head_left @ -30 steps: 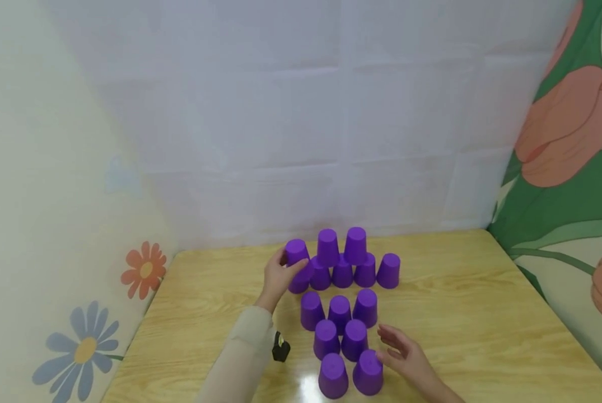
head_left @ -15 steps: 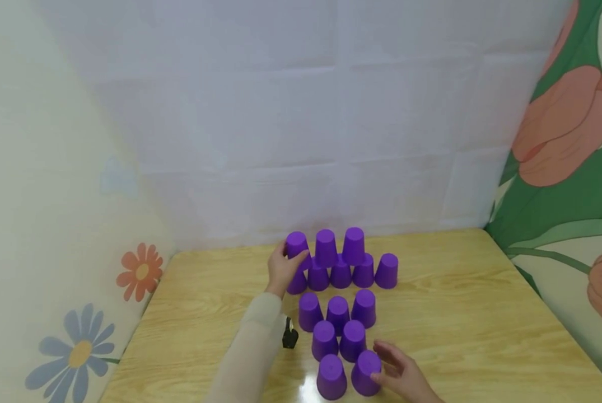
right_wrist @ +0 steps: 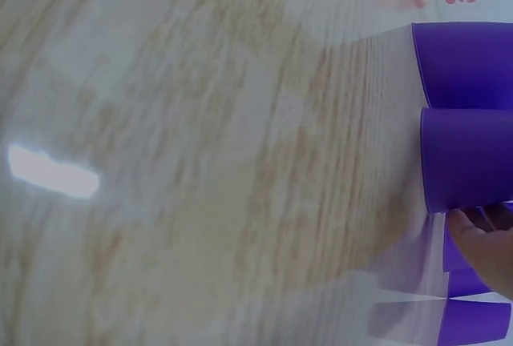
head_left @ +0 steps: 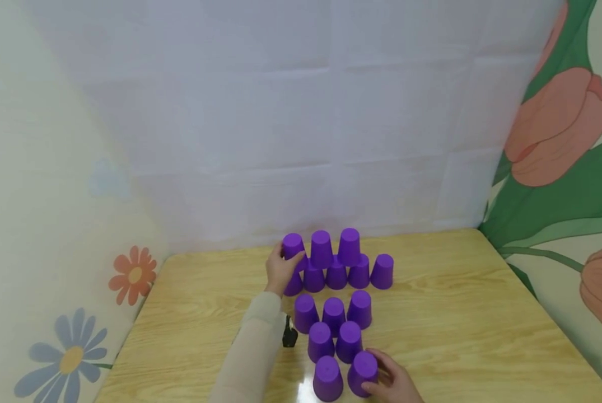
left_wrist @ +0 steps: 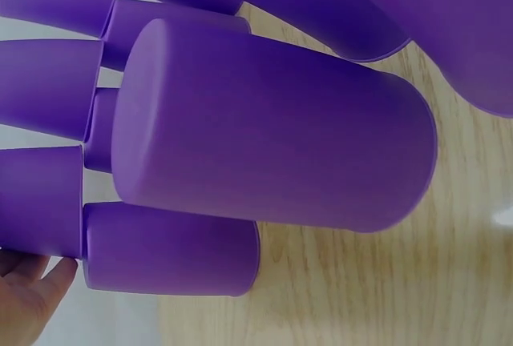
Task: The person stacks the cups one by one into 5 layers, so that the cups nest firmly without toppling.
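Note:
In the head view, my left hand [head_left: 280, 272] grips an upside-down purple cup [head_left: 293, 249] at the left end of the back stack's upper row. The left wrist view shows my left thumb and fingers [left_wrist: 54, 282] at that cup's lower side, level with the cup beneath it. Two more upper cups [head_left: 321, 249] stand to its right, above a bottom row of several cups [head_left: 382, 272]. My right hand [head_left: 393, 380] holds the front right cup [head_left: 363, 372] between thumb and fingers. That cup is upright on its mouth. Part of the right hand lies outside the right wrist view.
Between the back stack and the right hand stand several other inverted purple cups [head_left: 321, 341], with another front cup [head_left: 328, 379] at left. A black object [head_left: 289, 334] shows by the left sleeve. Wood-look table [head_left: 457, 313] extends to both sides; a white sheet [head_left: 240, 140] hangs behind.
The left hand has raised its cup slightly and brought it closer to the neighbouring upper cup. My right hand has moved left and closed around the front right cup. The head view has shifted slightly.

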`<state>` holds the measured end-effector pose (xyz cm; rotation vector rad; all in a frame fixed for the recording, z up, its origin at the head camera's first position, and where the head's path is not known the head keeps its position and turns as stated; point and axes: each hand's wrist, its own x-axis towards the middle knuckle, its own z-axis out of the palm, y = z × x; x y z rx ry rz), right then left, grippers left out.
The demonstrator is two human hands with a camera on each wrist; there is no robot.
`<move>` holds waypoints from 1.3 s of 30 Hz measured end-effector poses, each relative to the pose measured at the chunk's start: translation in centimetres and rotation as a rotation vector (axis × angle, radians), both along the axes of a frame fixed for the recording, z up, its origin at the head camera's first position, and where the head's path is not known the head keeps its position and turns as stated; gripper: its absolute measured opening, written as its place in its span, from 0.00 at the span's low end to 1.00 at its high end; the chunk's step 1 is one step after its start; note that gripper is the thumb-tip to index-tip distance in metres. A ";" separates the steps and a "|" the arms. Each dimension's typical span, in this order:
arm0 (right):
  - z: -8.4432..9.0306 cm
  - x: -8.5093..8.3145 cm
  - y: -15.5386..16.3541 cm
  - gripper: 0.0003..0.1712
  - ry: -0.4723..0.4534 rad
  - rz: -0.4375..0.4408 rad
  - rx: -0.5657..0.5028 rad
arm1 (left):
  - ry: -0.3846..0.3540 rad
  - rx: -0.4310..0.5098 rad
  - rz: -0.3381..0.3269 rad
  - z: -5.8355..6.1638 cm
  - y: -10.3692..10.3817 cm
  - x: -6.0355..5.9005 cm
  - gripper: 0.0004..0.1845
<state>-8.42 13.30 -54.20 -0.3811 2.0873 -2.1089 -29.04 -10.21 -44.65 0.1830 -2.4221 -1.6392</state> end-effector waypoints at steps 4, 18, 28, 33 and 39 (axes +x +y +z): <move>0.0 0.1 -0.2 0.42 -0.034 -0.022 0.014 | 0.007 -0.011 -0.004 -0.3 -0.1 -0.1 0.31; 0.7 0.1 -0.5 0.39 -0.039 -0.079 0.143 | 0.045 0.048 -0.007 -0.3 -0.2 0.3 0.33; 1.3 0.1 0.1 0.35 0.076 -0.096 0.223 | 0.003 0.125 -0.024 0.0 -1.0 1.4 0.38; 1.2 -0.2 0.7 0.32 0.209 -0.092 0.237 | 0.010 0.135 -0.015 -0.1 -1.7 2.3 0.37; 1.9 -0.9 1.4 0.31 0.309 -0.111 0.227 | 0.010 0.139 -0.027 -0.6 -2.6 3.6 0.36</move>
